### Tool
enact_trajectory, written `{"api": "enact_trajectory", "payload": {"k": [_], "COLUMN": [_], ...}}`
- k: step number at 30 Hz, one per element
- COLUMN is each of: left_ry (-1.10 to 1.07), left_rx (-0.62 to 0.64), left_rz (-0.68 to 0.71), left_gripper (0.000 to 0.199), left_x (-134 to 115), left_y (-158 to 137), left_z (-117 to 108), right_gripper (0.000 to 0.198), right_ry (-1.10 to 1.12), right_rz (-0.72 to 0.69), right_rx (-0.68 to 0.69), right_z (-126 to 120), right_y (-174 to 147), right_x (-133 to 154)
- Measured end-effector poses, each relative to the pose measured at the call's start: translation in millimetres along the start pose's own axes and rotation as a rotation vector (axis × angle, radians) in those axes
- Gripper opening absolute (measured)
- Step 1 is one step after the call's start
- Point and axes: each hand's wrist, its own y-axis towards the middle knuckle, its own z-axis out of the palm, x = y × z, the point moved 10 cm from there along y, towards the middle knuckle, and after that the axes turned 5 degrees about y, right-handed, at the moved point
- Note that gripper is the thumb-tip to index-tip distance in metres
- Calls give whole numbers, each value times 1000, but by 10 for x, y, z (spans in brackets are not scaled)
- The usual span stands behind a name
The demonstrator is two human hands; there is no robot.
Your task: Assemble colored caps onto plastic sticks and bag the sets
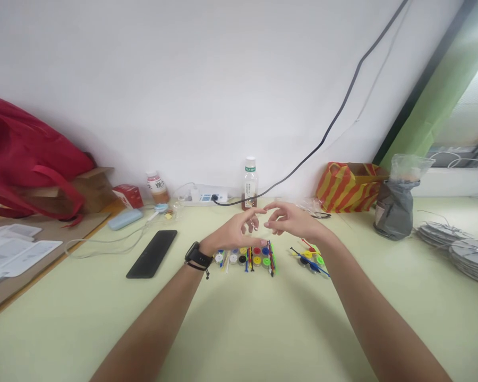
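Observation:
My left hand (239, 229), with a black watch on its wrist, hovers over a row of small round coloured pieces (257, 260). Its thumb and fingers are apart, and nothing shows between them. Facing it, my right hand (292, 220) has curved, parted fingers and also appears to hold nothing. The fingertips of both hands come close together; whether they touch I cannot tell. Thin coloured plastic sticks (272, 259) lie among and beside the round pieces. Under my right forearm sits a smaller group of round pieces and crossed sticks (311, 260), partly hidden.
A black phone (151, 254) lies left, near a white cable and a light blue case (125, 219). A drink bottle (250, 185) and a power strip (207, 197) stand by the wall. Rightward are a striped bag (342, 188), a grey bag (394, 209) and stacked grey discs (472, 260).

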Motion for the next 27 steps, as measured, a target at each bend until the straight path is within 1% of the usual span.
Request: {"api": "enact_trajectory", "payload": {"k": [1, 3, 7, 10, 13, 15, 16, 18, 20, 22, 23, 25, 26, 27], "left_ry": [4, -4, -98, -232, -336, -345, -335, -320, -308, -322, -355, -467, -527, -570], "left_rx": [11, 33, 103, 231, 385, 437, 436, 392, 347, 319, 304, 262, 238, 207], "left_rz": [-7, -24, -94, -137, -156, -150, -137, -105, -83, -72, -72, -92, -115, -145], "left_gripper": [83, 88, 99, 100, 90, 77, 70, 59, 53, 48, 46, 44, 45, 48], "left_x": [9, 27, 96, 138, 173, 200, 208, 208, 195, 175, 169, 191, 226, 276], "left_y": [-1, -5, -22, -54, -95, -95, -80, -35, -3, 5, 5, 5, 7, 10], "left_z": [16, 57, 155, 282, 450, 548, 580, 602, 598, 575, 559, 529, 529, 534], "right_gripper": [47, 49, 50, 48, 45, 46, 47, 48, 45, 44, 43, 37, 31, 25], "right_ry": [33, 66, 61, 46, 27, 61, 86, 123, 133, 86, 26, -251, -422, -591], "right_rz": [21, 23, -31, -61, -99, -142, -166, -207, -237, -240, -223, -108, -20, 87], "right_rx": [54, 89, 34, 28, 8, 20, 36, 60, 22, -81, -142, -207, -193, -130], "right_z": [40, 44, -103, -201, -278, -268, -247, -222, -301, -501, -625, -824, -883, -900], "right_y": [-5, -8, -3, -29, -74, -108, -125, -147, -139, -98, -68, 9, 48, 80], "right_x": [-39, -67, -18, 50, 147, 240, 289, 367, 384, 288, 191, -118, -317, -546]}}
